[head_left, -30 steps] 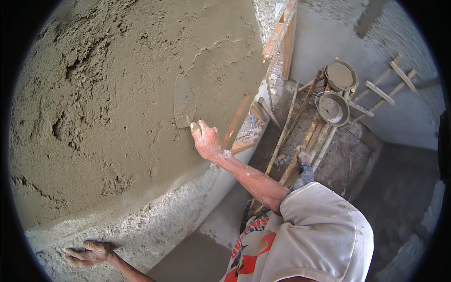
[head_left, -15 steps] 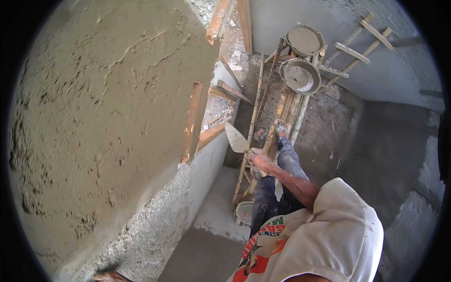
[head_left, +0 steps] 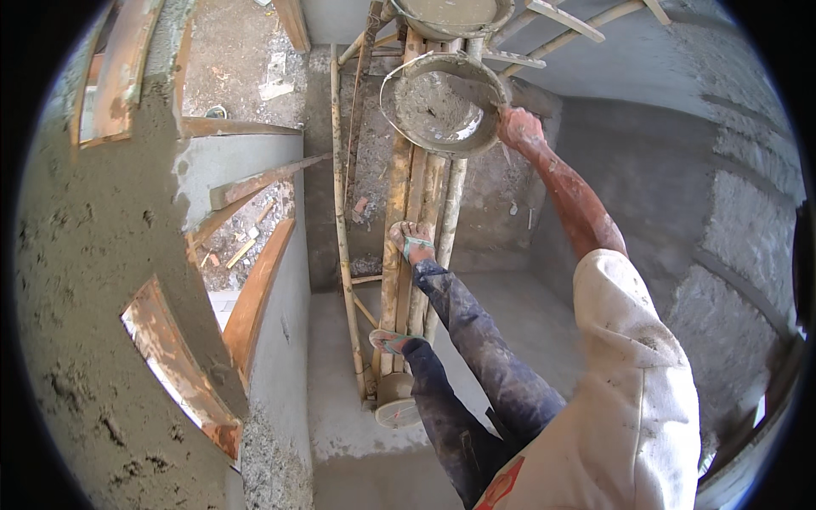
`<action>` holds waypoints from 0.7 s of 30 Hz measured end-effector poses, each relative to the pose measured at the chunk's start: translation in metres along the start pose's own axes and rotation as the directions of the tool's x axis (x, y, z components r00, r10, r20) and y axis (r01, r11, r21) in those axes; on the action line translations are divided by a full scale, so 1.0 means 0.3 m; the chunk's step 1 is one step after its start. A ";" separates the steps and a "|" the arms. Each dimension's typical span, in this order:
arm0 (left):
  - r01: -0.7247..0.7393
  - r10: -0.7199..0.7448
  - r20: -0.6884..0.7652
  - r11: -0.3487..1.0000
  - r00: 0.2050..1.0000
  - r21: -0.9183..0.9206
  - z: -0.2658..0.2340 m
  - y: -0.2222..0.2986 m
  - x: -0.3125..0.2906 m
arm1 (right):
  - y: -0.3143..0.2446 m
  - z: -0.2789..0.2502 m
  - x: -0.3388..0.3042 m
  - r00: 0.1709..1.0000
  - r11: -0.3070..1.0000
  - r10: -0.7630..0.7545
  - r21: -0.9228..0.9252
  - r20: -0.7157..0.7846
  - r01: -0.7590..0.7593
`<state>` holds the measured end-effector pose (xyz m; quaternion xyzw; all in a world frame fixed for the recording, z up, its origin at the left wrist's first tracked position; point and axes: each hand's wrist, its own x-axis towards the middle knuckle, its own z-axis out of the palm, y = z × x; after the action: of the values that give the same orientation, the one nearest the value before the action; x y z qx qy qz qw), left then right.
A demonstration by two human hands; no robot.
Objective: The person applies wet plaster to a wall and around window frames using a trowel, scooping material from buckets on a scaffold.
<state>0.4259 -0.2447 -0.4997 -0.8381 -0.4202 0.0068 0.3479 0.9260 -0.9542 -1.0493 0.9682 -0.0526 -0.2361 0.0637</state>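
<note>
My right hand is closed in a fist at the right rim of a bucket. The rim and the fist hide what the fingers grip, and no trowel blade shows. Grey mortar lies inside this bucket, with a pale wet patch near its lower right. Its thin wire handle arcs out to the left. Just beyond stands a second bucket of smooth grey mix, cut off by the top edge. My left hand is out of view.
My sandalled feet stand on bamboo scaffold poles. A thinner pole runs along the left. Freshly plastered wall with wooden frame pieces is at left. A ladder leans at the far right; a pale container sits below.
My right hand has gone from holding a trowel before me out to the nearer bucket's rim. The view has swung left and closer to the buckets; my left hand has left the lower-left edge.
</note>
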 end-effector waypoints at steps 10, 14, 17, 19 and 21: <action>-0.114 0.116 0.015 0.990 0.993 -0.080 0.196 0.262 0.071 | -0.129 0.307 0.156 0.909 0.906 -0.411 0.141 0.069 0.399; -0.135 0.135 0.000 0.986 0.991 -0.094 0.206 0.261 0.113 | -0.141 0.327 0.081 0.916 0.855 -0.378 0.429 0.134 0.290; -0.154 0.153 -0.019 0.984 0.988 -0.090 0.196 0.252 0.156 | -0.119 0.266 0.009 0.930 0.757 -0.333 0.632 0.157 0.164; -0.152 0.148 -0.044 0.984 0.988 -0.089 0.179 0.237 0.183 | -0.101 0.243 -0.017 0.926 0.744 -0.297 0.664 0.234 0.071; -0.141 0.134 -0.071 0.985 0.989 -0.102 0.163 0.218 0.209 | -0.056 0.231 -0.034 0.940 0.704 -0.247 0.710 0.237 0.006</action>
<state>0.4975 -0.1986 -0.5576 -0.8822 -0.3500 -0.0183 0.3145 0.8860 -0.9433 -1.1083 0.8704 -0.0801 -0.3534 -0.3334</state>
